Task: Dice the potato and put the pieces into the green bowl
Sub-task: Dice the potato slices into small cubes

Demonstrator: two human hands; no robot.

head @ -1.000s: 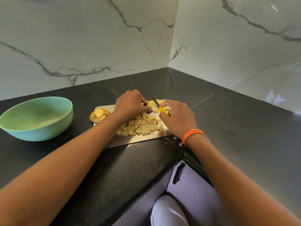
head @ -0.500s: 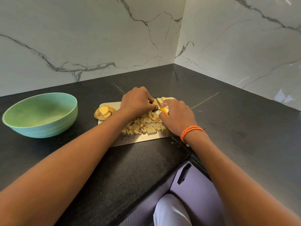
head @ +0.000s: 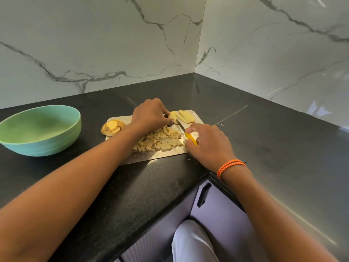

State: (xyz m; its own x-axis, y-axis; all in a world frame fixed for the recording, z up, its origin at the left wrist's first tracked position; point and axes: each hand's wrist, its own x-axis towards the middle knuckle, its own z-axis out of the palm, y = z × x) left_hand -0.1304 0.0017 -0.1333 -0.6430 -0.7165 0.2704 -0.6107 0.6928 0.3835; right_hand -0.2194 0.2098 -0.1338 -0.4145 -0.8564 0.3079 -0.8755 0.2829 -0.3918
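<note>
A metal cutting board (head: 132, 156) lies on the black counter. On it sits a heap of diced potato (head: 160, 139). Long potato slices (head: 184, 116) lie at the board's far right corner. My left hand (head: 151, 114) curls its fingers round the near slice and holds it down. My right hand (head: 205, 146) grips a yellow-handled knife (head: 189, 138), whose blade points at the slice by my left fingertips. Potato end pieces (head: 112, 127) rest at the board's left corner. The green bowl (head: 40, 130) stands to the left and holds nothing.
White marble walls (head: 98, 44) close off the counter's back and right side. The counter's front edge (head: 179, 186) runs just below the board, with a lilac cabinet door and black handle (head: 203, 194) underneath.
My right hand has drawn the knife back toward me, so more of the blade shows. The potato slices at the far right corner are now uncovered. My left hand stays on the slice.
</note>
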